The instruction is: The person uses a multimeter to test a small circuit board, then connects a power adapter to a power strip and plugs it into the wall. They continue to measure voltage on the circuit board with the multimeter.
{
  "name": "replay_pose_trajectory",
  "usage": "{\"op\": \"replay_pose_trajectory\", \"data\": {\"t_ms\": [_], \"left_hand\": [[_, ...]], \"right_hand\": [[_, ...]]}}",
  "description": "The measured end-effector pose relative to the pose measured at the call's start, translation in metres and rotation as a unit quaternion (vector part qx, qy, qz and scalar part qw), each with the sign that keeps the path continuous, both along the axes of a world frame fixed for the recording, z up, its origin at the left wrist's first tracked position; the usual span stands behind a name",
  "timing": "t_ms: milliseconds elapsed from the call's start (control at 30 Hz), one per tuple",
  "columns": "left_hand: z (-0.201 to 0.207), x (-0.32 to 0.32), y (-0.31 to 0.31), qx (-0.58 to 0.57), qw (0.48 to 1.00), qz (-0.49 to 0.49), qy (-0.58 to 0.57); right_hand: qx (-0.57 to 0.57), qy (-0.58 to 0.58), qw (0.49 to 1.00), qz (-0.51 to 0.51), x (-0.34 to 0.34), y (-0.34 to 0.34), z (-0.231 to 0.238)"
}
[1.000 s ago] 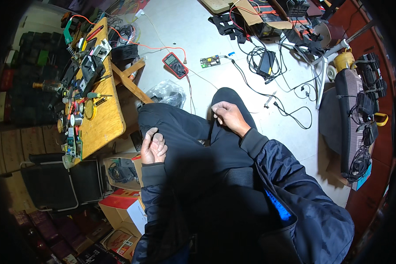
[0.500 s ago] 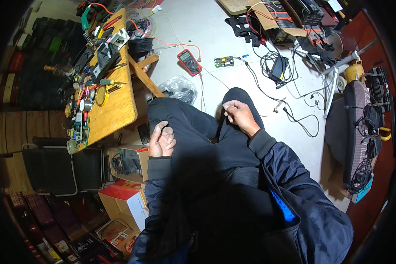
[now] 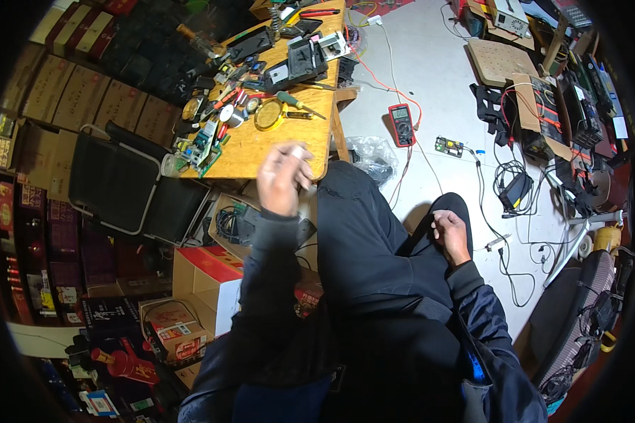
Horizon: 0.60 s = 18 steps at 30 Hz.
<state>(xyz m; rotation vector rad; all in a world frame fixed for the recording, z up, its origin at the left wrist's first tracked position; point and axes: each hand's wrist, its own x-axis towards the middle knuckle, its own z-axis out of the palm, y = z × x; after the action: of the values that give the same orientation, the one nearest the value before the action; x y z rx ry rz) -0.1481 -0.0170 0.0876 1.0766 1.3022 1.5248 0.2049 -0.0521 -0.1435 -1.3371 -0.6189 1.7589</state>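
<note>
My left hand (image 3: 282, 180) is raised by the front edge of the wooden table (image 3: 247, 156). Its fingers are slightly bent and apart, a little blurred, with nothing seen in them. Beyond it on the tabletop lie a green-handled screwdriver (image 3: 300, 103), a round yellow-rimmed tin (image 3: 269, 114) and a solder spool (image 3: 227, 115). My right hand (image 3: 450, 233) rests on my right knee, its fingers curled together; whether anything is inside them is hidden. On the floor ahead are a red multimeter (image 3: 401, 126) and a small circuit board (image 3: 449, 146) with a cable.
A black power adapter (image 3: 518, 192) lies among tangled cables at right. Open cardboard boxes (image 3: 203, 282) stand below the table, beside a black folding chair (image 3: 116, 180). A clear plastic bag (image 3: 372, 156) sits by the table leg, and a padded chair part (image 3: 578, 317) stands far right.
The view has turned left, so the table sits nearer the middle. My left hand has gone from over my lap to the table's edge. My right hand stays on the knee.
</note>
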Motion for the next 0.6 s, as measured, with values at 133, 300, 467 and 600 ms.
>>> {"op": "replay_pose_trajectory", "data": {"t_ms": [133, 300, 467, 600], "left_hand": [[-0.014, -0.044, 0.065, -0.015, 0.987, 0.073, 0.142], [-0.071, -0.052, 0.093, 0.006, 0.922, 0.149, 0.358], [-0.076, -0.059, 0.09, 0.02, 0.924, 0.138, 0.357], [-0.076, -0.059, 0.091, 0.012, 0.905, 0.148, 0.398]], "right_hand": [[0.014, -0.012, 1.0, 0.005, 0.001, 0.003, -0.009], [-0.032, 0.043, 0.998, -0.018, 0.007, 0.007, -0.015], [-0.049, 0.018, 0.999, -0.013, 0.007, 0.013, -0.017], [-0.062, 0.021, 0.998, -0.005, 0.007, 0.016, -0.021]]}}
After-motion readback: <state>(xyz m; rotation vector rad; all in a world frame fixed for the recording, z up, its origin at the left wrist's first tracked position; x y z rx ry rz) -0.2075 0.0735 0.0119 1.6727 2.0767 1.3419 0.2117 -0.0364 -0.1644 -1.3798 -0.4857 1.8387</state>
